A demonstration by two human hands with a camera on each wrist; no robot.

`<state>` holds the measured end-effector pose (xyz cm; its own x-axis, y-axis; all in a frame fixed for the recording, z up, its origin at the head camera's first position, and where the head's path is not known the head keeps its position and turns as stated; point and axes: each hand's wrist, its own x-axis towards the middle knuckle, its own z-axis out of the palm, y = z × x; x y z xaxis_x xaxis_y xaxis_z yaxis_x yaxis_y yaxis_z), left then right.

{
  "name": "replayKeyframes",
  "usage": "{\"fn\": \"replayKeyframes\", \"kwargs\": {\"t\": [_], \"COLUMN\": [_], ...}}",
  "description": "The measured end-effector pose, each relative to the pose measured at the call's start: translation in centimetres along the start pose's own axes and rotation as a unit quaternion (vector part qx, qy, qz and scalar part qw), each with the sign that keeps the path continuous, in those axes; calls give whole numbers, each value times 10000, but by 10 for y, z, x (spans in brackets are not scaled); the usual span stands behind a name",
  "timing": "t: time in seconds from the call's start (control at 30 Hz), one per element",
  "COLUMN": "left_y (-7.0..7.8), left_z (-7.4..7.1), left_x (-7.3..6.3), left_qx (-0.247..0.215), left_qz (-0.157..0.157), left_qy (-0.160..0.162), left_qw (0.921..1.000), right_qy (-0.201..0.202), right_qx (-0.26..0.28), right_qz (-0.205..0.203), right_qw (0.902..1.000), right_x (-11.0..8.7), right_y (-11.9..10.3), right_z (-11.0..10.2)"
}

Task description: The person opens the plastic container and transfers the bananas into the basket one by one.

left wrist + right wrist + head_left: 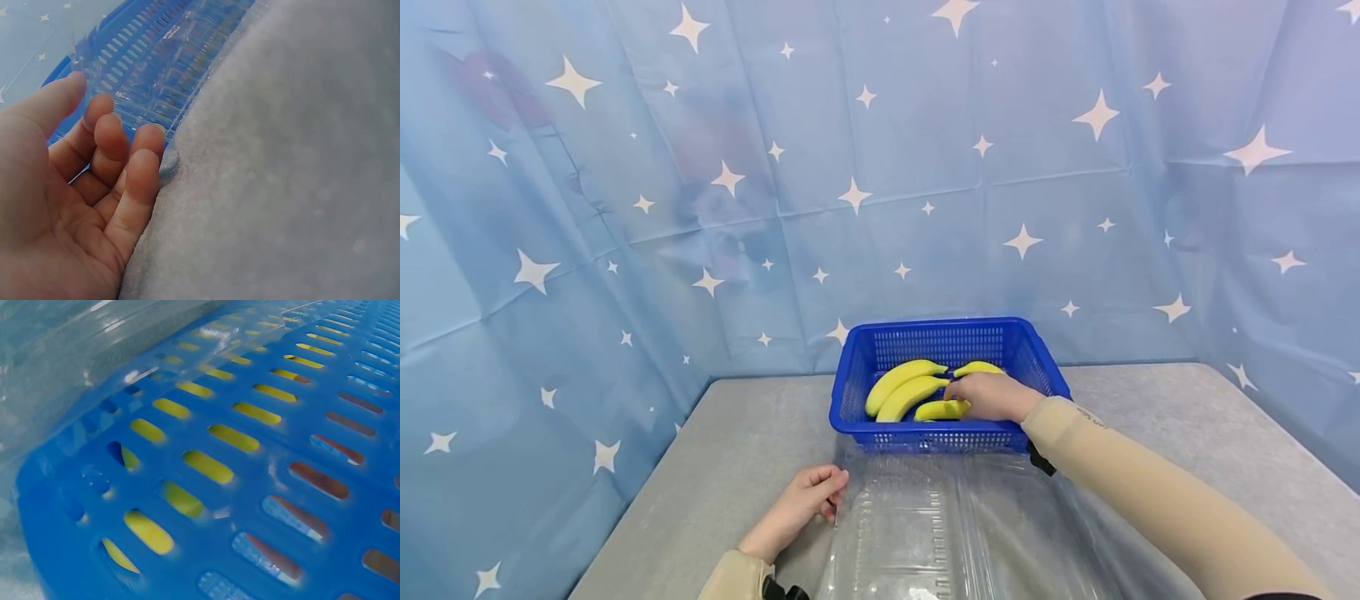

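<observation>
A blue plastic basket (857, 427) stands on the table and holds several yellow bananas (913, 397). My right hand (996, 395) reaches over the basket's near right side, fingers bent down round a banana (934, 410) near the front wall. In the right wrist view the slotted basket wall (250, 481) hides most of that hand, with yellow showing through the slots. In front of the basket lies a clear plastic clamshell container (898, 533), spread open. At its left edge my left hand (811, 500) pinches the plastic between thumb and fingers, the other fingers loosely curled.
The grey tabletop (760, 425) runs out to both sides of the basket. Behind it hangs a blue curtain (925, 242) with white stars, which also covers the left and right sides. The right forearm crosses above the container's right half.
</observation>
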<state>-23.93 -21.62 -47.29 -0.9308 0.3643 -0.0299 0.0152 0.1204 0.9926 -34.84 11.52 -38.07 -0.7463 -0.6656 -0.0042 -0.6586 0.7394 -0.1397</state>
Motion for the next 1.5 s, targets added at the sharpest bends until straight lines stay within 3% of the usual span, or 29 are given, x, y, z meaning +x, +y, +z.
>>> {"fn": "replayKeyframes", "kwargs": {"t": [0.43, 0.8, 1.2, 1.5], "left_y": [1, 2, 2, 0], "left_z": [3, 4, 1, 4], "left_x": [0, -2, -3, 0], "left_qx": [2, -4, 156, 211], "left_qz": [59, -125, -192, -283], "left_qy": [-56, 26, 145, 310], "left_qw": [10000, 9999, 9996, 9989], "right_qy": [-17, -171, 77, 330], "right_qx": [113, 282, 269, 125], "right_qz": [98, 397, 626, 468], "right_qw": [9999, 9987, 9976, 9983], "right_x": [-5, -7, -18, -26], "right_y": [4, 11, 19, 26], "right_z": [-3, -17, -40, -59]}}
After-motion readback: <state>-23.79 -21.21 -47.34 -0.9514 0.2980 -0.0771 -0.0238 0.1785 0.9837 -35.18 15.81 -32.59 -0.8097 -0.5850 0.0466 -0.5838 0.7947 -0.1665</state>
